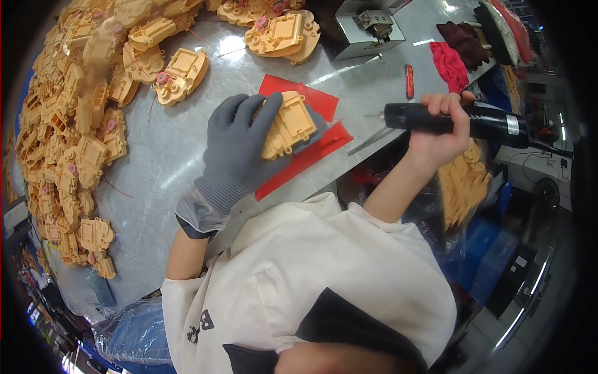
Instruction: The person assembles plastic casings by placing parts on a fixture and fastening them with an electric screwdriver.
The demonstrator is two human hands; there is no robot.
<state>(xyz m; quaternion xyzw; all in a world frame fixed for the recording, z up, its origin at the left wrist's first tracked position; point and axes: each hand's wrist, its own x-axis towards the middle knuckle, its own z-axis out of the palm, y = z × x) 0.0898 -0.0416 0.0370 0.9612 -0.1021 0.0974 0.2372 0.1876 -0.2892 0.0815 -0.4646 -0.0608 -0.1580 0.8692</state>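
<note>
— Just right of the gloved left hand, anything worth a close look?

— Yes, a shallow yellow case, tucked against forefinger and thumb, with a grey block showing beneath and a red sheet beyond the fingertips.

— Held, or merely touched?

— Held, by the look of it, with the hand half curled around the near side. Impossible to judge the pressure, though.

— Heavy?

— Light, most likely. Looks like moulded plastic, stiff in the walls, not apt to bend or squash.

— Slippery?

— Perhaps a little against bare skin, being smooth; probably steadier when gloved.

— Where to take hold, then?

— By the outer walls, low down, with forefinger and thumb opposed. Keep off the small rounded lugs along the rim away from the palm; likely to snap before anything else. Avoid pressing into the square recess too, in case of a thin floor.

— And over by the right hand?

— Wrapped around a black corded tool, probably a power screwdriver, with the thin tip pointing toward the left hand yet apart from the case. Also tweezers, between the two hands.
</note>
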